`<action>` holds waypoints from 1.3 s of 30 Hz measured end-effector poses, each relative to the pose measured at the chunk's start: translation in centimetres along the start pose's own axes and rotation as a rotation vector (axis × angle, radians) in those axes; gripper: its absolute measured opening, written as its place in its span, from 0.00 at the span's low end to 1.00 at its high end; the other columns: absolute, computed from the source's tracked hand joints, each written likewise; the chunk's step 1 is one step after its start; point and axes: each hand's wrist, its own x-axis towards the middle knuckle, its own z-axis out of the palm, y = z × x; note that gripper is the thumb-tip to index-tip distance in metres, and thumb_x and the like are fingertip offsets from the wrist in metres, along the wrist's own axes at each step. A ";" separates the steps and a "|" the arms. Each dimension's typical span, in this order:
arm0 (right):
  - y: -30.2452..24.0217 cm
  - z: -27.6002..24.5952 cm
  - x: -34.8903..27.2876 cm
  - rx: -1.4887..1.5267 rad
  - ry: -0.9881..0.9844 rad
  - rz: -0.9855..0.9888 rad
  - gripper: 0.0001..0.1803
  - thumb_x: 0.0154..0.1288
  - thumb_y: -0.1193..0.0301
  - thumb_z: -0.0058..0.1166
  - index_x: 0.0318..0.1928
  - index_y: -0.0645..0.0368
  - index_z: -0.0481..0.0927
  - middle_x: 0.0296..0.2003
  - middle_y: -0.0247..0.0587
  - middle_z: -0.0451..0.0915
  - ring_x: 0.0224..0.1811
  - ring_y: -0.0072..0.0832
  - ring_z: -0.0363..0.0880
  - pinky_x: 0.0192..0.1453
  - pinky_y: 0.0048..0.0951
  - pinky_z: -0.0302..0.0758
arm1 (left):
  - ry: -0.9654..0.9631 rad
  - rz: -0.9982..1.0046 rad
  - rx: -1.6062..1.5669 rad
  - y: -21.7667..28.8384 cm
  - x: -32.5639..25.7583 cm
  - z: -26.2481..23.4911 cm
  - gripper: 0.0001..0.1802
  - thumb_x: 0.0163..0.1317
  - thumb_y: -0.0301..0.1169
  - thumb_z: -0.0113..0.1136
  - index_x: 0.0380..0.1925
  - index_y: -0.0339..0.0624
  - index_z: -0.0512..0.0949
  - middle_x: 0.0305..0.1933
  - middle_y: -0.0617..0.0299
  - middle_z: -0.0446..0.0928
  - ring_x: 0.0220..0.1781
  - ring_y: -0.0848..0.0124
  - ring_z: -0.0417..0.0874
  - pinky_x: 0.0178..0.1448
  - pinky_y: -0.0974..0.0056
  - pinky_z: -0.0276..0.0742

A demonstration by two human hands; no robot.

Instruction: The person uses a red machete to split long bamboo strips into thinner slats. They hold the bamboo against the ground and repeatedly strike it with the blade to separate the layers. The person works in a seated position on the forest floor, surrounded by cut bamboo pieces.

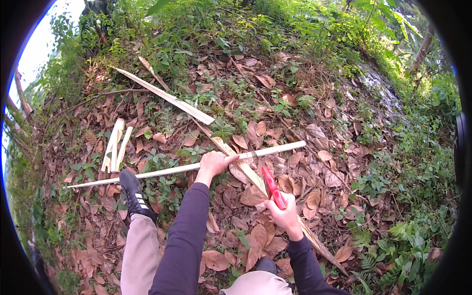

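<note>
A long, pale wooden strip (pixel 177 169) lies across a thicker split length of wood (pixel 253 178) that runs diagonally over the leaves. My left hand (pixel 214 164) is closed around the strip, just left of where the two cross. In my right hand (pixel 285 214) is the red handle of a saw (pixel 273 188), right of the crossing. Its thin blade is hard to make out, seemingly seen edge-on near the strip. My left shoe (pixel 135 194) is at the strip's left part, apparently pressing on it.
Several short pale wood pieces (pixel 115 146) lie together beyond my left shoe. Another long split strip (pixel 167 97) rests farther off. Dry brown leaves (pixel 255 242) and low green plants (pixel 393 189) cover the sloping ground. A grey rock (pixel 379 86) shows at the far right.
</note>
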 end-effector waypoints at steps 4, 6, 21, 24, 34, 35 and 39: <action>4.1 0.4 -2.6 -0.078 0.044 -0.194 0.18 0.57 0.74 0.59 0.16 0.58 0.65 0.12 0.28 0.61 0.15 0.17 0.58 0.21 0.28 0.56 | -0.006 0.006 -0.068 0.9 0.1 -0.2 0.48 0.58 0.76 0.42 0.20 0.37 0.85 0.26 0.43 0.82 0.37 0.48 0.85 0.45 0.49 0.79; 4.8 1.0 -2.8 -0.097 0.025 -0.161 0.18 0.57 0.74 0.60 0.16 0.58 0.65 0.12 0.28 0.62 0.14 0.18 0.59 0.21 0.28 0.56 | -0.007 -0.004 -0.088 0.3 0.5 -0.1 0.48 0.58 0.76 0.44 0.18 0.37 0.83 0.26 0.43 0.82 0.36 0.47 0.85 0.44 0.49 0.78; 5.2 0.8 -3.8 -0.064 0.016 -0.155 0.18 0.57 0.75 0.61 0.16 0.57 0.66 0.11 0.26 0.61 0.14 0.17 0.57 0.19 0.28 0.54 | -0.150 -0.019 -0.283 -0.2 1.9 -0.8 0.48 0.58 0.75 0.45 0.20 0.33 0.80 0.28 0.45 0.82 0.34 0.53 0.84 0.42 0.50 0.73; 5.2 0.8 -3.4 -0.084 0.018 -0.164 0.16 0.56 0.74 0.60 0.17 0.58 0.68 0.11 0.30 0.62 0.13 0.18 0.58 0.19 0.29 0.57 | -0.126 -0.035 -0.119 -0.1 2.0 -0.8 0.47 0.62 0.72 0.44 0.18 0.32 0.79 0.30 0.44 0.82 0.37 0.53 0.85 0.41 0.50 0.74; 2.5 1.4 -3.4 -0.077 0.031 -0.117 0.15 0.57 0.74 0.60 0.17 0.60 0.69 0.10 0.33 0.64 0.12 0.20 0.60 0.19 0.29 0.59 | 0.208 0.198 0.122 -0.3 0.3 1.9 0.37 0.67 0.65 0.43 0.26 0.39 0.81 0.21 0.47 0.80 0.26 0.49 0.84 0.34 0.48 0.78; 3.6 1.7 -3.2 -0.084 0.035 -0.124 0.16 0.57 0.74 0.60 0.17 0.60 0.69 0.10 0.33 0.64 0.12 0.20 0.60 0.19 0.29 0.59 | 0.180 0.169 0.107 -0.4 0.6 1.9 0.41 0.66 0.68 0.42 0.23 0.39 0.81 0.22 0.46 0.81 0.28 0.49 0.85 0.36 0.48 0.79; 4.3 1.7 -3.5 -0.089 0.039 -0.123 0.16 0.56 0.75 0.60 0.16 0.59 0.67 0.10 0.32 0.63 0.11 0.20 0.60 0.18 0.28 0.58 | 0.119 0.113 0.079 -0.5 1.1 0.8 0.46 0.63 0.72 0.40 0.19 0.37 0.83 0.25 0.44 0.82 0.32 0.48 0.86 0.41 0.48 0.80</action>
